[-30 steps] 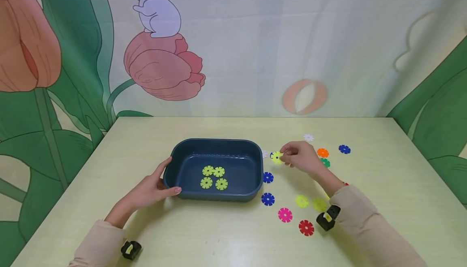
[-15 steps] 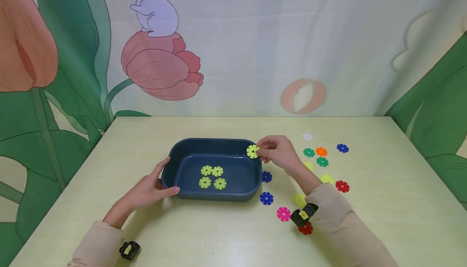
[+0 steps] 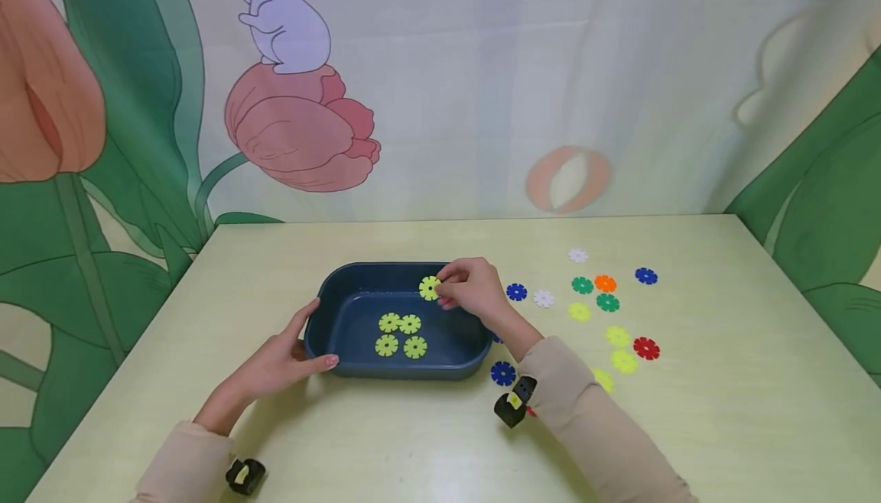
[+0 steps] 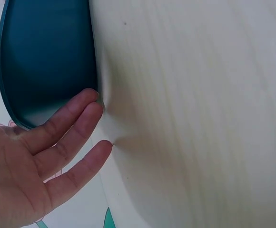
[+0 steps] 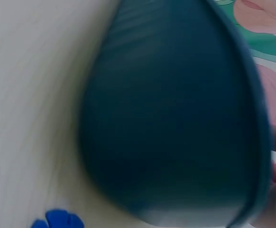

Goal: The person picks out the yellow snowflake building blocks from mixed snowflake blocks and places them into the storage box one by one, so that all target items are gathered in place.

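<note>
Right hand (image 3: pixel 475 287), the nearer one, is pinching a yellow-green, notched, plastic-looking disc (image 3: pixel 424 285) over the far half of a dark-blue, rounded rectangular tub (image 3: pixel 406 372), whose long axis is running left to right; the left hand (image 3: pixel 278 358) is resting spread at its left end. Left wrist view is showing splayed fingers (image 4: pixel 69 137) that the head view is hiding.

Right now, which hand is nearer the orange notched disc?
Your right hand, over the navy tray, left of the orange notched disc in the head view. Your left hand is farther left, touching the tray's left end.
</note>
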Demonstrator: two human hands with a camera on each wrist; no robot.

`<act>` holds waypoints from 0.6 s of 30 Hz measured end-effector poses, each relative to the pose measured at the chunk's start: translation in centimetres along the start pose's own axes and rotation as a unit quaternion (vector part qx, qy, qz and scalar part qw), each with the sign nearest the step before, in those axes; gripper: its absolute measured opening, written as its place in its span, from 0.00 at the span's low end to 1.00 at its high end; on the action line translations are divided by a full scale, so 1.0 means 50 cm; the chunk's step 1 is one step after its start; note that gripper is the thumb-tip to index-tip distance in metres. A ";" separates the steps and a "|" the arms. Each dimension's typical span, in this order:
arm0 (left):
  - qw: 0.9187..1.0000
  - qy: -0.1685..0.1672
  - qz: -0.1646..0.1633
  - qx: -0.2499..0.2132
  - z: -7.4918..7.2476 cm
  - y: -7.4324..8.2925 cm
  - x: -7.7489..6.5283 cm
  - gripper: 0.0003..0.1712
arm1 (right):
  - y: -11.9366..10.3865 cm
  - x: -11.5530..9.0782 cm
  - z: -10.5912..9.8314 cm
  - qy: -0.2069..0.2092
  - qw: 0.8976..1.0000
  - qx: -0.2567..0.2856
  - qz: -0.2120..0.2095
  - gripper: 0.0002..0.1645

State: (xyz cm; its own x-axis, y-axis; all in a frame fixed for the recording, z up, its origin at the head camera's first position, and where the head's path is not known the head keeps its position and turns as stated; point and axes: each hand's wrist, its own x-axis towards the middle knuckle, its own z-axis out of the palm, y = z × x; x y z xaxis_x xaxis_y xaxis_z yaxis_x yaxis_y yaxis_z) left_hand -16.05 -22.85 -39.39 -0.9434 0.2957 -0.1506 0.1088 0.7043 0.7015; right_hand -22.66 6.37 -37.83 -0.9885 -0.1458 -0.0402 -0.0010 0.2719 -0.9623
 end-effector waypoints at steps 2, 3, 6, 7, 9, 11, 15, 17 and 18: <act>1.000 -0.001 -0.001 0.000 0.000 0.000 0.001 0.55 | 0.005 0.010 0.009 -0.001 1.000 -0.005 0.003 0.07; 1.000 -0.001 -0.001 0.000 0.000 0.000 0.000 0.55 | 0.007 0.014 0.013 -0.004 1.000 -0.007 0.006 0.07; 1.000 -0.001 0.001 0.002 0.001 -0.001 0.000 0.55 | 0.015 0.028 0.025 -0.013 1.000 -0.012 0.019 0.06; 1.000 -0.001 0.002 0.002 0.001 -0.001 0.000 0.55 | 0.017 0.032 0.029 -0.016 0.999 -0.014 0.025 0.06; 1.000 -0.002 0.003 0.003 0.001 -0.001 -0.001 0.56 | 0.020 0.039 0.036 -0.020 0.999 -0.018 0.037 0.06; 1.000 0.000 0.002 0.002 0.000 -0.002 -0.001 0.56 | 0.021 0.044 0.042 -0.021 0.998 -0.023 0.047 0.06; 1.000 -0.001 0.000 0.000 0.000 -0.003 0.000 0.56 | 0.020 0.050 0.049 -0.016 0.997 -0.042 0.066 0.06; 1.000 -0.001 -0.001 0.000 0.000 -0.004 0.000 0.56 | 0.022 0.052 0.052 -0.016 0.995 -0.056 0.075 0.05; 1.000 -0.002 -0.001 -0.001 0.000 -0.003 -0.001 0.56 | 0.023 0.053 0.053 -0.016 0.995 -0.063 0.079 0.05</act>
State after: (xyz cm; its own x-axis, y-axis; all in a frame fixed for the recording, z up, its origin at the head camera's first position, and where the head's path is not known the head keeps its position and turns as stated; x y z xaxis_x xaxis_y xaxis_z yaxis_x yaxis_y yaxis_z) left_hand -16.03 -22.98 -39.49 -0.9424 0.2968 -0.1542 0.1064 0.7031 0.7031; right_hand -24.89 3.77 -39.76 -0.9724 -0.1219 -0.1988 0.1331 0.4101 -0.9023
